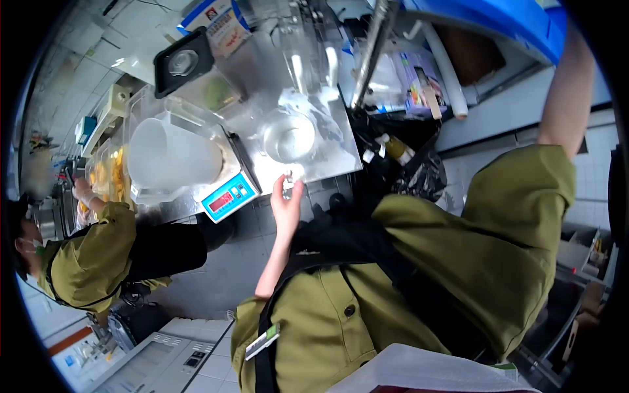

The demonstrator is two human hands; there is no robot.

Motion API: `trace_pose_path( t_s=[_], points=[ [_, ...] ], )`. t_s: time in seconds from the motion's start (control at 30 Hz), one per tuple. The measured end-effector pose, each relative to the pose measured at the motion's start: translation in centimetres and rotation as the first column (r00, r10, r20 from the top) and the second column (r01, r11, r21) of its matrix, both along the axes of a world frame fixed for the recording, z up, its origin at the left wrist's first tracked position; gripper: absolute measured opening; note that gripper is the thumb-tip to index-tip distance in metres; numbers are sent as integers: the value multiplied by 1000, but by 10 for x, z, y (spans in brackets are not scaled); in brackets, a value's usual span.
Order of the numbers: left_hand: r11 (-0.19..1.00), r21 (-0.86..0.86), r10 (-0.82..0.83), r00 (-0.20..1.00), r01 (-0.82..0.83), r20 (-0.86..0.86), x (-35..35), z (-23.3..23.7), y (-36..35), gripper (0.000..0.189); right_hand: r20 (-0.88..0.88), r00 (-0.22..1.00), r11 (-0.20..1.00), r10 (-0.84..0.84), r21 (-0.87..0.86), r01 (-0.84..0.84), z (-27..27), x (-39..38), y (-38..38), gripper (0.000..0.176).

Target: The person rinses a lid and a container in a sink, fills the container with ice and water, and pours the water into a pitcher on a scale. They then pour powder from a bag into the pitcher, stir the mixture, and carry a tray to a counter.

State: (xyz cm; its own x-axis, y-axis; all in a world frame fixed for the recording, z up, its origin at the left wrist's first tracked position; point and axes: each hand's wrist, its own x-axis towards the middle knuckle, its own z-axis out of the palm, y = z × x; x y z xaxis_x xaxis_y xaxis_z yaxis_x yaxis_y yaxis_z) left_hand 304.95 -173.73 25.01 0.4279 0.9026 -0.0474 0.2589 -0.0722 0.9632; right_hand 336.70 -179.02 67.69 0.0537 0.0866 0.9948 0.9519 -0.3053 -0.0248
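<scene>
My left hand [286, 206] is at the front edge of the metal table. Its thumb and finger point up around a small whitish thing [293, 173], too blurred to name. Just beyond them, a round metal bowl [288, 136] stands on the tabletop. Left of the hand is a digital scale [229, 198] with a red display and blue panel. A large translucent white tub [170, 154] lies tilted beside the scale. My right arm [569, 98] is raised at the upper right towards a blue plastic container [504, 23]; the hand itself is hidden there.
A co-worker [92, 262] in an olive shirt works at the left, near containers of yellow food [108, 173]. A black-rimmed clear container [185, 62] and a blue-and-white box [216, 26] stand at the back. Black bags [419, 167] hang right of the table.
</scene>
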Motion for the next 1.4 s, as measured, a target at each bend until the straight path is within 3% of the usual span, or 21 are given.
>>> trace_pose_path(
  t_s=[0.07, 0.13, 0.2, 0.23, 0.27, 0.3, 0.37, 0.43, 0.53, 0.63, 0.8, 0.83, 0.93, 1.03, 1.13, 1.2, 1.23, 1.27, 1.3, 1.37, 1.4],
  points=[
    [997, -64, -26, 992, 34, 122, 8, -1, 4, 27, -33, 955, 952, 296, 89, -293, -64, -18, -17, 20],
    [991, -131, -6, 973, 37, 231, 13, -1, 9, 23, -16, 744, 737, 668, 153, -658, -138, -15, -27, 15],
    [982, -186, 55, 905, 27, 422, 17, -19, 11, 22, -385, 464, 574, 798, 251, -779, -214, -41, -19, 15],
    [983, -184, 86, 845, 15, 528, 21, -26, 13, 21, -572, 416, 615, 707, 207, -761, -244, -47, -15, 16],
    [987, -154, 119, 829, -40, 547, 23, -28, 13, 20, -659, 339, 559, 671, 150, -815, -274, -47, -5, 15],
    [987, -157, 127, 808, -43, 576, 21, -29, 14, 20, -821, 155, 556, 549, 221, -801, -309, -45, 9, 12],
    [987, -154, 132, 764, -43, 631, 15, -23, 16, 19, -921, 246, 442, 301, -94, -892, -351, -34, 34, 17],
    [970, -229, 212, 727, -77, 653, 9, -15, 15, 15, -939, 232, 407, 254, -114, -906, -379, -36, 68, 16],
    [954, -295, 252, 659, -48, 708, -9, -14, 11, 9, -992, 47, 366, 121, 1, -931, -386, -39, 105, 17],
    [943, -319, 297, 680, -97, 670, -26, -11, 6, 8, -998, -55, 394, 28, 61, -917, -403, -26, 143, 16],
    [971, -191, 236, 722, -146, 650, -44, -5, -2, 11, -974, -209, 509, 83, 221, -832, -415, -36, 181, 19],
    [964, -208, 263, 713, -166, 650, -45, -3, -3, 11, -961, -220, 462, 167, 274, -843, -413, -43, 181, 18],
    [951, -227, 307, 691, -207, 654, -47, 3, -7, 12, -951, -112, 600, 287, 269, -753, -435, -59, 211, 22],
    [932, -272, 361, 677, -240, 642, -49, 18, -9, 10, -914, -171, 607, 367, 375, -701, -427, -75, 220, 20],
    [940, -215, 341, 728, -264, 595, -56, 24, -2, 11, -964, 243, 661, 109, -112, -742, -386, -84, 192, 16],
    [952, -164, 306, 775, -259, 552, -60, 27, 4, 11, -812, 542, 892, 217, -61, -448, -388, -102, 158, 18],
    [954, -187, 300, 753, -235, 586, -61, 31, 7, 10, -702, 668, 938, 249, 2, -347, -393, -101, 139, 34],
    [954, -210, 301, 719, -216, 627, -55, 41, 13, 10, -720, 688, 995, 93, 49, -83, -400, -98, 131, 47],
    [950, -238, 309, 693, -199, 651, -57, 49, 10, 10, -803, 596, 1000, -5, -19, -17, -410, -89, 143, 56],
    [952, -242, 300, 733, -188, 610, -60, 62, 15, 11, -918, 386, 996, -87, -82, 31, -424, -64, 163, 44],
    [957, -239, 282, 735, -167, 616, -61, 67, 16, 11, -942, 325, 993, -78, -101, -54, -428, -55, 165, 39]
  ],
)
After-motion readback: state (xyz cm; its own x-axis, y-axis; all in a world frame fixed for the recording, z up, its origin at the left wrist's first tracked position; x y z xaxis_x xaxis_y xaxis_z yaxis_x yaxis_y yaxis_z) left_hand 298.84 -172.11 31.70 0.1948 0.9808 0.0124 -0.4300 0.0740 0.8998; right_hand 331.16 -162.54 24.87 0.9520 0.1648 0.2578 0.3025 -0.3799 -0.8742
